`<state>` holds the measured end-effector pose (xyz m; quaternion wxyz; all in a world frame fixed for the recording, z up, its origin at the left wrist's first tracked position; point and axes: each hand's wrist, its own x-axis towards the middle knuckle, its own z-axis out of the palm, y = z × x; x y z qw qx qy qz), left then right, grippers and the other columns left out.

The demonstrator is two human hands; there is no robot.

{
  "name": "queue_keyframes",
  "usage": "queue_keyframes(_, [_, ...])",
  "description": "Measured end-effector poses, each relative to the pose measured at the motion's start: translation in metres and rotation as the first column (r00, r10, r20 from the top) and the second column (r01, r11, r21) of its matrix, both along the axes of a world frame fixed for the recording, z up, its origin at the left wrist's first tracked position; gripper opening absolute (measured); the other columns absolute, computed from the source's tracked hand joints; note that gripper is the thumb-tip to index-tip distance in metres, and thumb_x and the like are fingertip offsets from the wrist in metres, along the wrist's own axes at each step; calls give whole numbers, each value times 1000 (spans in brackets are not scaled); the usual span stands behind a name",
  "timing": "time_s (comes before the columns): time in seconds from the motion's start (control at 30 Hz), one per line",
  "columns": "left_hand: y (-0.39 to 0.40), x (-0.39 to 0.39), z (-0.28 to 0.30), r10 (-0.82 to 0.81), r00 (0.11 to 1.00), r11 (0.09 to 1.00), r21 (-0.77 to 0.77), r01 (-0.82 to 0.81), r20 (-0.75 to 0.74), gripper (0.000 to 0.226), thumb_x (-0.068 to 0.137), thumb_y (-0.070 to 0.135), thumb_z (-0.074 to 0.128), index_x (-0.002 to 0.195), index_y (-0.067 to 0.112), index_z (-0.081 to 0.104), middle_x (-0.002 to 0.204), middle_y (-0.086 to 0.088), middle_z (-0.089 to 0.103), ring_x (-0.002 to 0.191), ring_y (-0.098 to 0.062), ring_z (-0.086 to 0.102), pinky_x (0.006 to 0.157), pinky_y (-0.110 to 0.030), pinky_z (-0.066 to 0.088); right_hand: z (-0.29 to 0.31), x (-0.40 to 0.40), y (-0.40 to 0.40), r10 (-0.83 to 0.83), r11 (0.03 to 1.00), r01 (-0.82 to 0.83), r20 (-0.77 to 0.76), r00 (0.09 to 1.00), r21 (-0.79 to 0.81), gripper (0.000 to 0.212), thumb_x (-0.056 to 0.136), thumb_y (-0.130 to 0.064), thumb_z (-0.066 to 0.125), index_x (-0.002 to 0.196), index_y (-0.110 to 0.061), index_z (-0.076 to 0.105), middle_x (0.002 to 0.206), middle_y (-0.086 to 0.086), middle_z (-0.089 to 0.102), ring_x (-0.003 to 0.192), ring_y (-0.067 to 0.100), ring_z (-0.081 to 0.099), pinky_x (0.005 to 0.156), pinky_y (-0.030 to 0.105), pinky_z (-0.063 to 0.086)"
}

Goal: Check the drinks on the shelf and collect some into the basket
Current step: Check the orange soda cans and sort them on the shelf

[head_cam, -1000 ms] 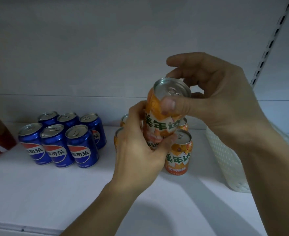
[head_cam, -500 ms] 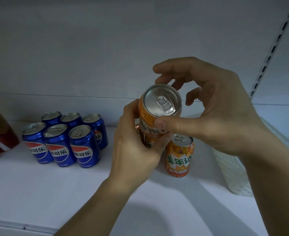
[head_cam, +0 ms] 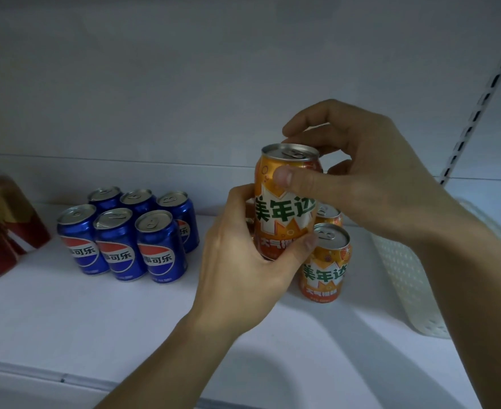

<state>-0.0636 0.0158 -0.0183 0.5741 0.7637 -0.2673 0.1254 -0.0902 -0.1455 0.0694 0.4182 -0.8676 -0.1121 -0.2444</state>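
Orange can (head_cam: 284, 202) held upright above the shelf (head_cam: 125, 326), both hands on it. Left hand (head_cam: 243, 261) wraps the lower body; right hand (head_cam: 361, 178) pinches near the rim, thumb on the front. Two more orange cans (head_cam: 326, 261) stand just under the right hand, perhaps others hidden. Blue cans (head_cam: 125, 234) left of the left hand. Basket (head_cam: 405, 276) beneath the right forearm.

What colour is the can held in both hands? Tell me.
Orange can, green lettering on white, silver top; head view shows it best.
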Motion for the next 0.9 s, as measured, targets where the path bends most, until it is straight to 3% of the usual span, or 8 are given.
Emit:
queue_keyframes(0.2, [11,7,-4,0,999,985,175,-8,43,65,70,59,80,123,43,47,120,20,61,111,3,60,84,-8,51,-4,4,-7,19,998,-16,-43,999,57,35,77,-31,89,107,-34,70,102,-11,74,91,7,70,76,26,54])
queue_keyframes(0.27, [18,12,-1,-11,995,966,257,-14,95,59,73,74,66,123,48,47,122,23,58,118,-1,56,95,-25,52,-6,5,-9,21,998,-17,-67,998,66,37,76,-30,89,108,-32,70,101,-10,75,91,7,70,77,27,55])
queue_keyframes(0.33, [26,21,-1,-9,994,973,229,-16,106,52,84,71,49,127,43,52,126,21,58,126,-8,53,102,-45,48,-9,6,-11,11,998,-6,-85,996,58,39,74,-31,88,108,-33,69,99,-11,75,91,6,70,75,23,53])
queue_keyframes(0.43, [35,38,-2,65,993,985,155,-80,98,39,93,52,45,126,37,59,129,20,58,125,1,50,103,-28,44,-18,10,-12,-5,999,9,-96,995,45,40,74,-31,89,108,-34,68,98,-11,75,91,7,70,74,25,52])
queue_keyframes(0.57, [40,56,-6,71,992,951,294,-100,109,18,94,23,65,109,33,69,109,22,60,107,12,53,82,1,35,-32,15,-9,-22,1000,22,-138,990,-5,44,72,-38,87,110,-36,67,99,-14,73,92,3,69,74,26,56])
queue_keyframes(0.67, [41,60,-7,30,993,930,360,-71,118,15,92,20,68,102,29,75,105,15,65,101,2,60,78,-3,40,-41,19,-7,-35,997,24,-159,987,-71,44,73,-40,88,110,-40,65,101,-17,71,93,1,68,76,29,57])
queue_keyframes(0.77, [39,61,-9,2,995,913,406,-43,99,15,91,22,68,102,27,76,105,11,66,99,-5,62,80,-18,48,-46,23,-6,-42,994,22,-187,982,-105,44,73,-40,88,111,-41,64,102,-16,71,91,1,68,77,31,59])
queue_keyframes(0.9, [38,64,-13,8,993,894,443,-58,114,15,87,22,72,102,25,76,105,8,66,101,-13,62,84,-33,53,-50,26,-4,-48,988,15,-220,974,-151,45,72,-41,86,111,-42,63,101,-18,70,89,-3,67,73,21,55])
